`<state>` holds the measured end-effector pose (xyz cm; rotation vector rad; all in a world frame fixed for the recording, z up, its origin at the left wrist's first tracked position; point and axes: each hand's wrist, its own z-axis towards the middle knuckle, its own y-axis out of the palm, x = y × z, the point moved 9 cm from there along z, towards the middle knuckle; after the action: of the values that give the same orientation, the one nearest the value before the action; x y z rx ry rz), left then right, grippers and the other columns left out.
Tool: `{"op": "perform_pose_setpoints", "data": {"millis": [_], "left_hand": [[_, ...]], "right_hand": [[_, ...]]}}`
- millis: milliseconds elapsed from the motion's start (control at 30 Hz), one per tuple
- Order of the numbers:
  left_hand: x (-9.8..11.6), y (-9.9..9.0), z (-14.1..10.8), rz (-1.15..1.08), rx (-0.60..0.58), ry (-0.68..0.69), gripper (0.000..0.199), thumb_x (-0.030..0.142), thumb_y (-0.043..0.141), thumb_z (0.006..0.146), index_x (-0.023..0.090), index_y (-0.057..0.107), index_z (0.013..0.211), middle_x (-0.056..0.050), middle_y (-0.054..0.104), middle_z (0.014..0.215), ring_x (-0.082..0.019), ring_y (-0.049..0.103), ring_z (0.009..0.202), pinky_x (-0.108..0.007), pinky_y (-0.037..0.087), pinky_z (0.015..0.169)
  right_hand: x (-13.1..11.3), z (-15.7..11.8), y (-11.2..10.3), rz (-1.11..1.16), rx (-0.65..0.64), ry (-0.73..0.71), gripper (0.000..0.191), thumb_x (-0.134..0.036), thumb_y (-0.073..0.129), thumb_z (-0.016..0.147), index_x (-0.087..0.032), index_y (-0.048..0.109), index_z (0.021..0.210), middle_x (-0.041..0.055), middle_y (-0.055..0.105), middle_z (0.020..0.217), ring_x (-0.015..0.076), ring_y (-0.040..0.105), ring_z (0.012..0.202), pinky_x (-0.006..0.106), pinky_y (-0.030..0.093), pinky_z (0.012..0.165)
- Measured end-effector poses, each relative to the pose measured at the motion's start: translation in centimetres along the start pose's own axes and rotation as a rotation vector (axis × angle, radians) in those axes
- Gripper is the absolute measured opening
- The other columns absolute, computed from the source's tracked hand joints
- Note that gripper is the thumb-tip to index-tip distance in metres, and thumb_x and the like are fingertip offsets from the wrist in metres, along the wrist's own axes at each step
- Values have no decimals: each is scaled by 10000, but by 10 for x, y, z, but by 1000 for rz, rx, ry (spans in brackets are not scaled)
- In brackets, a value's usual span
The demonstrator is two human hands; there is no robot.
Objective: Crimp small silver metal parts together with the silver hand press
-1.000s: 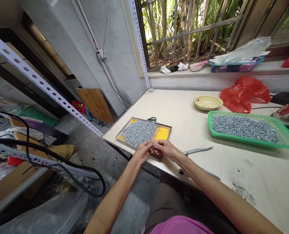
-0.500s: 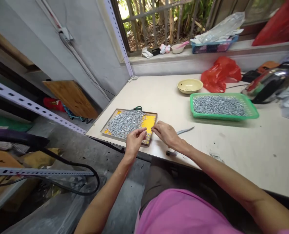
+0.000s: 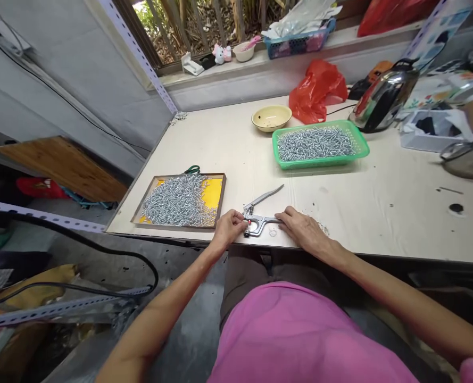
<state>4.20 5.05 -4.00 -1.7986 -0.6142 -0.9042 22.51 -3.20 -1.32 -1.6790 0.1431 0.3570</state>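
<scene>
A pair of silver pliers (image 3: pixel 263 221) with a C-shaped jaw and a spring lies near the table's front edge, its upper handle raised at an angle. My right hand (image 3: pixel 305 230) pinches the end of its lower handle. At the jaw, my left hand (image 3: pixel 229 229) has thumb and fingertips pressed together; whatever is between them is too small to name. A tiny red spot shows inside the jaw beside those fingertips. Left of the hands, a shallow tray (image 3: pixel 221 199) with a yellow bottom holds a heap of small silver metal pieces (image 3: pixel 174 199).
A green plastic basket (image 3: pixel 320 163) of similar metal pieces stands behind the pliers. Beyond it are a cream bowl (image 3: pixel 271 118), a red plastic bag (image 3: pixel 317 90) and a metal kettle (image 3: pixel 388 96). Green-handled scissors (image 3: pixel 192 169) poke out behind the tray.
Both hands have moved from the tray's right edge to the pliers. My right hand now grips the lower handle, and my left fingertips are at the jaw. The view has turned right.
</scene>
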Motion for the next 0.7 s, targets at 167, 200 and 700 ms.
{"op": "perform_pose_setpoints", "data": {"millis": [167, 200, 700], "left_hand": [[4, 5, 1, 63, -34, -16, 184, 253, 706, 661, 174, 559, 736, 35, 607, 564, -116, 557, 530, -214, 370, 549], [5, 5, 1, 70, -44, -21, 182, 257, 704, 664, 174, 559, 735, 36, 605, 560, -114, 554, 523, -214, 365, 545], [11, 15, -9, 143, -220, -158, 186, 196, 696, 627, 183, 526, 701, 70, 546, 509, -92, 497, 465, -205, 338, 501]], "right_hand": [[4, 4, 4, -28, -17, -10, 268, -197, 354, 983, -180, 606, 1073, 77, 565, 1004, 156, 577, 813, 259, 386, 650], [4, 4, 5, -34, -21, -12, 268, -186, 347, 983, -175, 606, 1052, 77, 564, 1003, 156, 573, 814, 259, 382, 646], [-8, 1, -3, -102, 13, -116, 146, -193, 507, 918, -187, 593, 1035, 78, 580, 1004, 191, 534, 844, 299, 342, 652]]}}
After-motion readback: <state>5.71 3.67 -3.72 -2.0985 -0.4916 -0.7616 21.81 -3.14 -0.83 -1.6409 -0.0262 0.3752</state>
